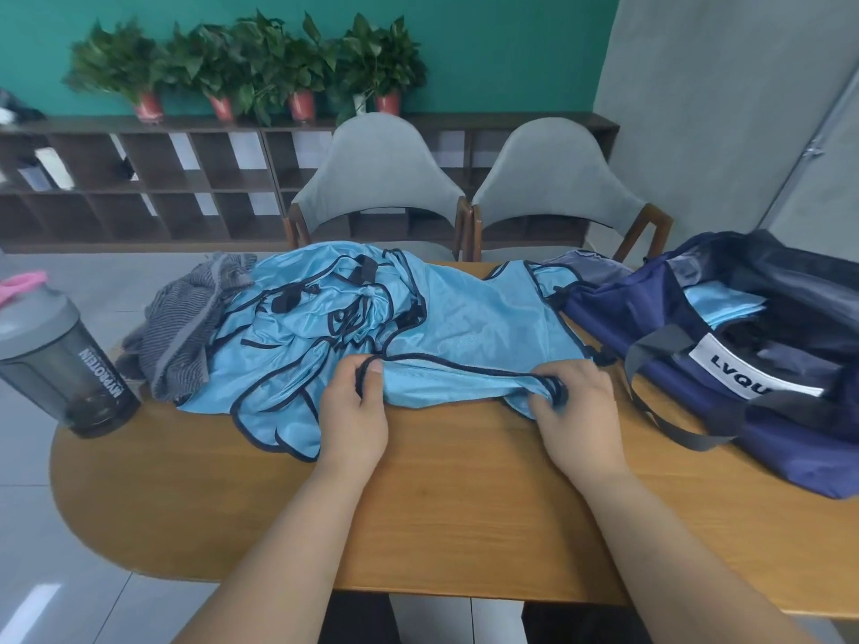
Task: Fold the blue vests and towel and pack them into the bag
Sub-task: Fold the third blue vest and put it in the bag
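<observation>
Forearms are reaching in from 6 o'clock over the desk (441, 504). Left hand (353, 411) is pinching the dark-trimmed near hem of the top blue vest (465, 332); right hand (578, 411) is gripping the same hem, fingers (548, 395) curling round bunched cloth. Vest is lying at 12 o'clock from both hands, hem running 9-to-3, neither hand nearer. Vest pile (311, 309) is sitting at 11, striped towel (186, 327) at 10. Bag (604, 318) is gaping open at 2, nearer the right hand, folded vest (725, 304) inside.

Shaker bottle (65, 364), chairs (376, 178), potted plants (251, 67)
</observation>
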`<state>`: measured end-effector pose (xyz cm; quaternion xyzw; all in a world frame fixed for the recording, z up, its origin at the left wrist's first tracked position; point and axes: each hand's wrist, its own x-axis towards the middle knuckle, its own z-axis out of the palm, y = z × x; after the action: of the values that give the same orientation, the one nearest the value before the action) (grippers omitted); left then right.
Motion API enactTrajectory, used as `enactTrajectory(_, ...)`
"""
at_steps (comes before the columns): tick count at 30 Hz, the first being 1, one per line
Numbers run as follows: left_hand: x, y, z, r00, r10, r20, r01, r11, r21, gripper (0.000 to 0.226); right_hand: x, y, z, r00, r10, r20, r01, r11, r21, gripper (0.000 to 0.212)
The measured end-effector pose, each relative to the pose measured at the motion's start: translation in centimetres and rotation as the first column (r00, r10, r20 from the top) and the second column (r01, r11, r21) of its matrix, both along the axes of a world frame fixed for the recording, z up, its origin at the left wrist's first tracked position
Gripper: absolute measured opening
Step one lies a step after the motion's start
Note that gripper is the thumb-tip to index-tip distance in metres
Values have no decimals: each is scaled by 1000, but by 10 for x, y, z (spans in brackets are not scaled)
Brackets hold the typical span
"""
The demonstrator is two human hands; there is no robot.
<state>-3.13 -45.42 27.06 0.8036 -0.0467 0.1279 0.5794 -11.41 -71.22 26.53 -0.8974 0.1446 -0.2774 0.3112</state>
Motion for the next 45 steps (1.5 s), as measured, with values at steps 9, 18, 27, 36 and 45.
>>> enactTrajectory(9,7,3,-7,993,120,-22,-122,983,-138,18,-5,-5,4,971,-206,121,140,902,409,73)
enactTrajectory(18,1,0,-3,997,73,35,-72,997,-24,20,-9,-3,14,961,-255,106,160,827,538,59)
enactTrajectory(27,11,11,30,955,166,247,-199,973,115,8,-6,-4,11,965,-255,62,209,889,406,59)
enactTrajectory(36,32,47,-5,963,228,142,-251,951,181,5,-7,-3,10,942,-325,86,268,881,391,34)
enactTrajectory(45,34,50,-11,969,209,130,-231,956,181,25,-7,-2,12,958,-267,103,190,864,467,15)
